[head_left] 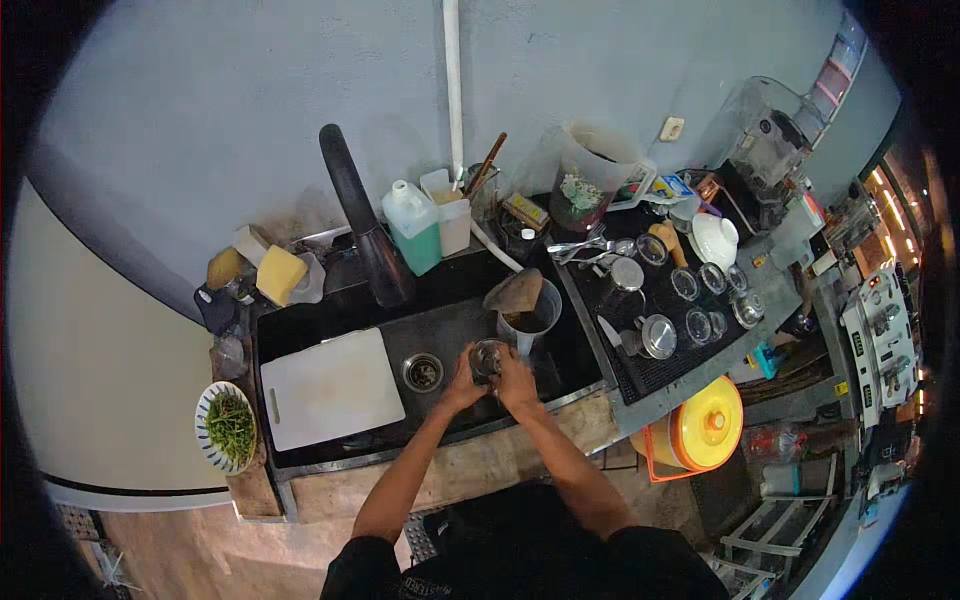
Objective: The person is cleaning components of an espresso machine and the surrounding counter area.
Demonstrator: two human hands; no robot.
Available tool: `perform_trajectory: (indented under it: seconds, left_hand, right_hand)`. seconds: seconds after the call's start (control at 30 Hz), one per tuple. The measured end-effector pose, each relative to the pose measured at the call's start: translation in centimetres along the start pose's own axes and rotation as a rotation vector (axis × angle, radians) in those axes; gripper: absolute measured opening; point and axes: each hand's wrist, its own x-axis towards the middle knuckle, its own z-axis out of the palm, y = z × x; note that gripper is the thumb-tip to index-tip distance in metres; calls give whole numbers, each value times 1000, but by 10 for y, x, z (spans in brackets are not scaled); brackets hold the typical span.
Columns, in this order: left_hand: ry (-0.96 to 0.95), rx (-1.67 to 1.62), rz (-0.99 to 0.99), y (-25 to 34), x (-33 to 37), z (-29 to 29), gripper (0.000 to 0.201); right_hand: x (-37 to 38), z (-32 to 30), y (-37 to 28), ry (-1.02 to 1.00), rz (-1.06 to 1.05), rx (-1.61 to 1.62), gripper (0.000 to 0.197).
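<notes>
Over the right half of the black sink (330, 325), a small clear glass (487, 358) is held between both hands. My left hand (463, 384) wraps its left side, and my right hand (517, 384) closes on its right side. Just beyond my right hand stands a clear plastic pitcher (541, 315) with something dark inside. A brownish, cloth-like piece (514, 292) lies over its rim. The round drain (423, 373) lies left of my hands, beside a white cutting board (335, 390) that rests in the sink.
A tall black faucet (368, 225) rises behind the sink, near a bottle of green liquid (413, 230). On the right, a black drying mat (625, 365) carries glasses, lids and cutlery. A plate of green vegetables (228, 428) sits at the left edge. An orange-yellow cooler (700, 425) stands below.
</notes>
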Motion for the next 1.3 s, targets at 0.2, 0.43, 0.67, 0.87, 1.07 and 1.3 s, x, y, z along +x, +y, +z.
perform_trajectory:
  seconds: [0.2, 0.43, 0.67, 0.87, 1.07, 1.3]
  left_hand:
    - [-5, 24, 4, -4, -2, 2, 109]
    - [47, 35, -79, 10, -14, -12, 99]
    - [209, -465, -110, 66, -61, -50, 38]
    - [112, -967, 129, 216, -99, 83, 52]
    - [-609, -1297, -434, 228, -162, 193, 67]
    - [-1041, -1019, -243, 220, -171, 358, 50]
  right_hand:
    - [-7, 10, 18, -21, -78, -45, 57]
    - [-19, -13, -6, -25, -35, -69, 51]
    - [-76, -97, -25, -100, 67, 393, 42]
    - [-167, -118, -10, 414, -228, 512, 51]
    - [-250, -142, 84, 543, -116, 6, 55]
    - [-412, -233, 253, 818, 719, 686, 28]
